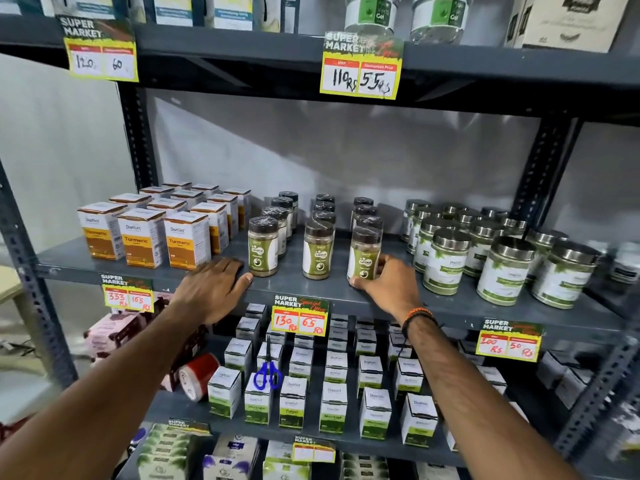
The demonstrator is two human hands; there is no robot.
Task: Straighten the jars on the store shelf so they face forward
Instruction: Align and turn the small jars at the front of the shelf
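Note:
Three rows of small jars with dark lids and green-and-white labels stand on the grey middle shelf [311, 289]. The front jars are the left jar [263, 249], the middle jar [318, 252] and the right jar [364, 256]. My right hand [388, 282] is wrapped around the lower part of the right front jar, thumb at its base and fingers behind it. My left hand [213, 284] lies flat on the shelf edge, palm down, its thumb tip just short of the left front jar. The left and middle labels face forward; the right jar's label is turned slightly left.
Orange turmeric boxes [143, 237] stand left of the jars, and larger steel-lidded jars [446, 261] to the right. Price tags [299, 315] hang off the shelf edge. On the shelf below are small white-green boxes [332, 410], blue scissors [267, 374] and a red tape roll [197, 375].

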